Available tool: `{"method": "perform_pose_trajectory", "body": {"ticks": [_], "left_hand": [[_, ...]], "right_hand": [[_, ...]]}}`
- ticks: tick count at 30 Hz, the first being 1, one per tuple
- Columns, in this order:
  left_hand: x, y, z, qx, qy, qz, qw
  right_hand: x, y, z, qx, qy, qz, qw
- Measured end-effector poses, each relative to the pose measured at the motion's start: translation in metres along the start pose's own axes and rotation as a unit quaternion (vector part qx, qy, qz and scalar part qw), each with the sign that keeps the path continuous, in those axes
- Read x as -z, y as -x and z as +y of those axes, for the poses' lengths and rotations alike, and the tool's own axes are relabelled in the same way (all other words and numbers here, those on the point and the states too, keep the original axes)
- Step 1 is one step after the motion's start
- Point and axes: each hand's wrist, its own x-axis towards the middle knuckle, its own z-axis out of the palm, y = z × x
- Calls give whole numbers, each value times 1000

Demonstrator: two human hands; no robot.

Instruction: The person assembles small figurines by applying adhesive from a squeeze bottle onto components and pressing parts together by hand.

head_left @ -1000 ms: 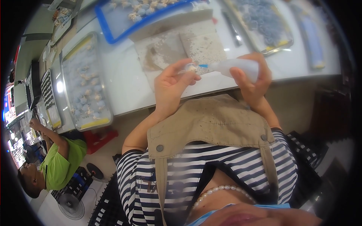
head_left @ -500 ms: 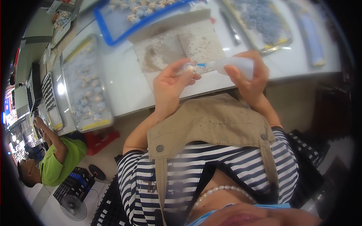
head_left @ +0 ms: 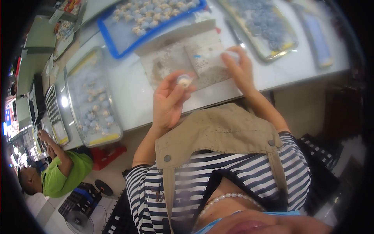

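My left hand (head_left: 169, 102) is raised over the near edge of the white table (head_left: 134, 97) and pinches a small pale round piece (head_left: 184, 80) between thumb and fingertips. My right hand (head_left: 241, 70) reaches further onto the table and grips a white squeeze bottle (head_left: 226, 56), whose blurred nozzle points left over a stained grey work board (head_left: 171, 62). The two hands are apart, the bottle tip well away from the small piece.
A clear tray (head_left: 91, 101) of small pale pieces lies at the left. A blue-rimmed tray (head_left: 152, 19) sits at the back, and a yellow-edged tray (head_left: 263, 27) of bluish pieces at the right. Another person in a green shirt (head_left: 64, 173) sits at the lower left.
The hands have separated: my right hand carried the bottle up and away over the board, while my left hand stayed near the table edge holding the small piece.
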Motion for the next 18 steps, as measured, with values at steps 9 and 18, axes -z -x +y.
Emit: {"method": "perform_pose_trajectory", "body": {"ticks": [9,18], "left_hand": [[-3,-4,13,34,111,-76,990],[-16,-1,9,67,-12,-40,997]], "right_hand": [[21,-60,-7,290,249,112,917],[67,-167,-6,233,467,90,848]]}}
